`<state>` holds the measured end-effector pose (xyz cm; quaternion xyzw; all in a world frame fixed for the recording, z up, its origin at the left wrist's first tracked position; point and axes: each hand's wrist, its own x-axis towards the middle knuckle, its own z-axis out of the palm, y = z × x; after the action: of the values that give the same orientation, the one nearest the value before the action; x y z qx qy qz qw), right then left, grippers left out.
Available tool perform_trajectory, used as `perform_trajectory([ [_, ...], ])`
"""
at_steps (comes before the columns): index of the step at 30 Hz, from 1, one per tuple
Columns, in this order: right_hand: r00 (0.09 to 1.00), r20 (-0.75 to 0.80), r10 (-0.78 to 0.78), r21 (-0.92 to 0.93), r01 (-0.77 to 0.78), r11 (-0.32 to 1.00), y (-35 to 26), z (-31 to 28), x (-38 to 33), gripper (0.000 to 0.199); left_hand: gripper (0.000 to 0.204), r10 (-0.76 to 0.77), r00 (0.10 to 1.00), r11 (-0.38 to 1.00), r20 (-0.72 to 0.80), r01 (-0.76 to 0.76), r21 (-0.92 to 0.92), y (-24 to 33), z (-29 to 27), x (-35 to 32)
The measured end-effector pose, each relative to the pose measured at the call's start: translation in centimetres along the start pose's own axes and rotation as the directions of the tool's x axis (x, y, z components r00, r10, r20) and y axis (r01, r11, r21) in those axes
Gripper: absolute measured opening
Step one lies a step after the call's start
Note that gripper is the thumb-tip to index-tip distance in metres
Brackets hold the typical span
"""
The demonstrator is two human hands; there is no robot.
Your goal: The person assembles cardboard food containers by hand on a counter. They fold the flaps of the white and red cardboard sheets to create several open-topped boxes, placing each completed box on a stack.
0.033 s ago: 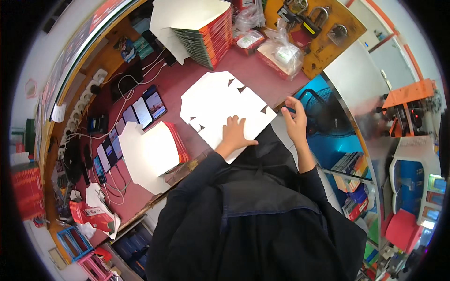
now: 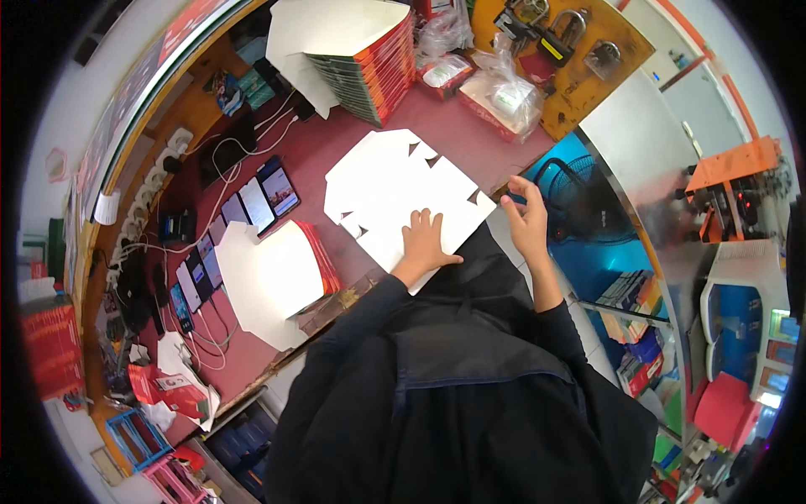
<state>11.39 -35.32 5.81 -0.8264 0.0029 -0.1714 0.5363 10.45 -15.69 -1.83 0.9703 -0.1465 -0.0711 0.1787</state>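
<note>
A white die-cut cardboard sheet (image 2: 382, 181) with small dark slots lies flat at the table's front edge, its near corner reaching over the edge toward my lap. My left hand (image 2: 426, 244) rests palm down on the sheet's near part, fingers spread. Just off its right corner, my right hand (image 2: 529, 223) hovers with fingers apart and slightly curled, holding nothing. Left of the sheet lies a smaller stack of similar white cardboard blanks (image 2: 264, 277) with red edges. A tall stack of such blanks (image 2: 361, 71) stands behind the sheet.
Several phones (image 2: 256, 204) with cables lie in a row on the dark red table (image 2: 311, 147) at left. Plastic-wrapped packs (image 2: 508, 101) and padlocks (image 2: 558, 42) sit at the back right. A black fan (image 2: 592, 210) and a glass-sided cabinet (image 2: 651, 315) with boxes are at right.
</note>
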Motion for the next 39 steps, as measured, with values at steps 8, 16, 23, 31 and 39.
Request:
perform_trajectory([
  [8, 0.990, 0.071, -0.125, -0.207, 0.137, 0.969, -0.4, -0.2, -0.6, 0.035, 0.084, 0.061, 0.997, 0.932, -0.053, -0.076, -0.353, -8.2, 1.2, 1.4],
  [16, 0.990, 0.085, -0.115, -0.231, 0.132, 0.964, -0.8, 0.2, -1.5, 0.034, 0.104, -0.040, 0.998, 0.986, 0.043, 0.033, 0.164, -0.6, 0.8, -0.6],
  [23, 0.990, 0.067, -0.126, -0.264, 0.139, 0.954, 0.1, -1.0, -2.6, 0.033, 0.064, 0.212, 0.975, 0.975, -0.066, -0.207, 0.083, -3.7, -0.9, -0.5],
  [31, 0.993, 0.040, -0.112, -0.263, 0.118, 0.958, 0.2, -1.4, -3.3, 0.031, 0.028, -0.044, 0.999, 0.943, -0.005, 0.040, -0.330, -5.2, -4.0, 0.4],
  [39, 0.986, 0.133, -0.101, -0.053, 0.108, 0.993, -1.9, 3.2, -4.6, 0.019, 0.029, -0.033, 0.994, 0.786, -0.105, -0.039, -0.617, -7.5, -3.0, 0.4],
])
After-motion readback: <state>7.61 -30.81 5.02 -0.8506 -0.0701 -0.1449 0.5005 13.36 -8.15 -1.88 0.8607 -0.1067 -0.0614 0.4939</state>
